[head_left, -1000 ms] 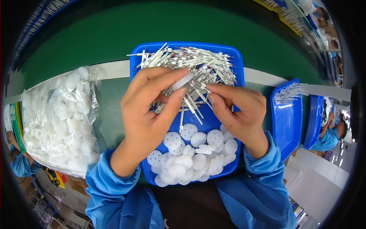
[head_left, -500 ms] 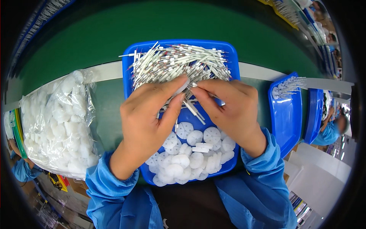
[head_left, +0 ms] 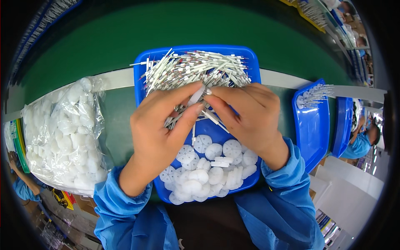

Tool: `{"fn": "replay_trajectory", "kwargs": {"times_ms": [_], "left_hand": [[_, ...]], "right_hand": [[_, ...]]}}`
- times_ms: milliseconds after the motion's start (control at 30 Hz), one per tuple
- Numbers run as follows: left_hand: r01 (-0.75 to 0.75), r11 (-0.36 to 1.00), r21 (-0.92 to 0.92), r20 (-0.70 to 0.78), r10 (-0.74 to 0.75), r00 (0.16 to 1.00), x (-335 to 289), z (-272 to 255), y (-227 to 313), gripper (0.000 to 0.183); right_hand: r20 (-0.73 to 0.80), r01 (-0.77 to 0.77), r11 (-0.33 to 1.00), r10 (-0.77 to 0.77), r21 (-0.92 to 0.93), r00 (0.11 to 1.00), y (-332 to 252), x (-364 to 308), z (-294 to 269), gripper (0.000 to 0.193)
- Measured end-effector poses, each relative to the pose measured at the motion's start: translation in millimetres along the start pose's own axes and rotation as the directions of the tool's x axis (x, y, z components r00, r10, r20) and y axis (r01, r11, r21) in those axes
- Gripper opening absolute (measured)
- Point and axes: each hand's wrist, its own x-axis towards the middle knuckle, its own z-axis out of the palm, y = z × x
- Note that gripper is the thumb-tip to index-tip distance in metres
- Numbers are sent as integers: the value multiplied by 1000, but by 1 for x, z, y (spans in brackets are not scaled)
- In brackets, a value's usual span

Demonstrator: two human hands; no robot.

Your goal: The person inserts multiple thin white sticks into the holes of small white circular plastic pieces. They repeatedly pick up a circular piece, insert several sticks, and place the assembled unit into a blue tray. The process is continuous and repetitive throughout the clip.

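On the left, a clear plastic bag (head_left: 62,133) bulges with white discs. Next, the person's left hand (head_left: 164,118) pinches one white disc (head_left: 195,96) on edge, above a blue tray (head_left: 255,71) with thin rods (head_left: 196,68) heaped behind and loose discs (head_left: 208,175) in front. The right hand (head_left: 254,114) pinches a small pale piece (head_left: 208,91) close beside the disc; I can't tell whether they touch. Far right, another blue tray (head_left: 310,137) holds clustered rods (head_left: 313,96).

blue jacket (head_left: 273,221), l slv (head_left: 121,204) at 7 o'clock, r slv (head_left: 289,183) at 4, bunched cuffs (head_left: 139,199), sm yellow bit (head_left: 271,189) on r slv; l hand (head_left: 154,118) + r hand (head_left: 255,110) bare; dk top (head_left: 212,227) at 6.
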Motion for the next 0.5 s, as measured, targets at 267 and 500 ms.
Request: {"fn": "replay_trajectory", "kwargs": {"times_ms": [267,500], "left_hand": [[-158,986,55,82,153,985,6,-11,2,51],[-365,929,66,48,362,931,8,-6,0,57]], "right_hand": [[57,-146,857,136,494,989,17,-1,-7,30],[236,-361,609,278,706,931,4,-10,-7,27]]}}
